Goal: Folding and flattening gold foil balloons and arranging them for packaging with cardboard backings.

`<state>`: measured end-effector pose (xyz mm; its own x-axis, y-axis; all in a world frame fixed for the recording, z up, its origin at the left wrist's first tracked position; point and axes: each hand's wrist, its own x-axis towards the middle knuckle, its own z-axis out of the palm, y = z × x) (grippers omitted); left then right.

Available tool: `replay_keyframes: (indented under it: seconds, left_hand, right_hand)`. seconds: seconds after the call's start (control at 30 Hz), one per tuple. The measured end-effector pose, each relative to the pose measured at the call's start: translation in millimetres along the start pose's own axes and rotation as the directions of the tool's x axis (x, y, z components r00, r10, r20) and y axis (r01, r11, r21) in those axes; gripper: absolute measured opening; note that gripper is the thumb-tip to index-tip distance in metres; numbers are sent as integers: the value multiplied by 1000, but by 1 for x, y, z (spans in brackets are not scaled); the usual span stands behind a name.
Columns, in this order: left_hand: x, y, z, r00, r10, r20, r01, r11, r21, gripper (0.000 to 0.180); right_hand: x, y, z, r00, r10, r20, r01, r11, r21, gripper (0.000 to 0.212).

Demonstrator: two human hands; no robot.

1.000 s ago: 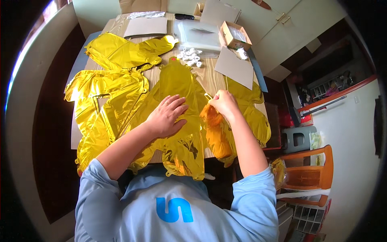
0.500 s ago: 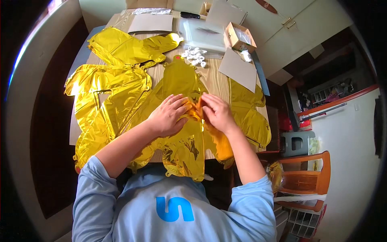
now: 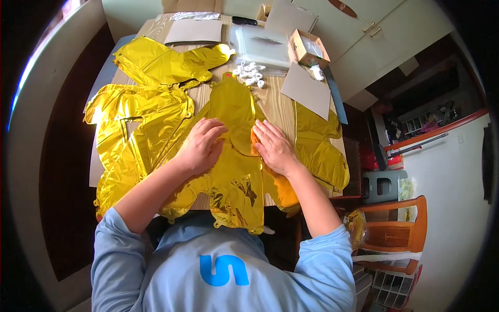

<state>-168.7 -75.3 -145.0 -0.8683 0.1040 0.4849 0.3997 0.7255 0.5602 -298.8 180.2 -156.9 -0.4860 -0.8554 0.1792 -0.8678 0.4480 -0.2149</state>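
A flat gold foil balloon [image 3: 231,104] lies in front of me, its lower lobes hanging over the table's near edge. Over its left part is my left hand [image 3: 200,145], fingers curved, thumb apart, holding nothing. My right hand [image 3: 275,148] lies with straight fingers on the balloon's right side. Beneath those fingers shows an orange-toned strip [image 3: 254,141] of foil; more orange foil [image 3: 283,190] sits under the right wrist. Other flat gold foil balloons lie at the left [image 3: 125,114], far left [image 3: 156,60] and right [image 3: 322,151].
On the wooden table [image 3: 273,91], small white rings or rolls [image 3: 249,73] sit beyond the balloon. Clear plastic sheets [image 3: 260,47], a cardboard box [image 3: 306,49], a grey board [image 3: 306,88] and a board stack [image 3: 195,31] lie farther back. A wooden chair [image 3: 416,229] stands right.
My hands have moved apart: the left drew back leftward, the right flattened onto the foil. The crumpled orange foil that was between them is now smoothed down.
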Motion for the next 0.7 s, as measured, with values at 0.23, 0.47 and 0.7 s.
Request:
replay_keyframes:
  seconds: [0.23, 0.47, 0.7]
  left_hand:
    - [-28, -5, -17, 995, 87, 41, -90, 992, 90, 35]
    - [-38, -15, -21, 998, 16, 63, -23, 993, 114, 47]
    - [-37, -9, -21, 995, -2, 100, -15, 985, 171, 57]
  right_hand:
    - [3, -9, -2, 999, -23, 24, 22, 1000, 14, 53]
    - [8, -14, 3, 1000, -11, -16, 11, 1000, 12, 52]
    - [3, -12, 3, 1000, 7, -7, -7, 1000, 20, 57]
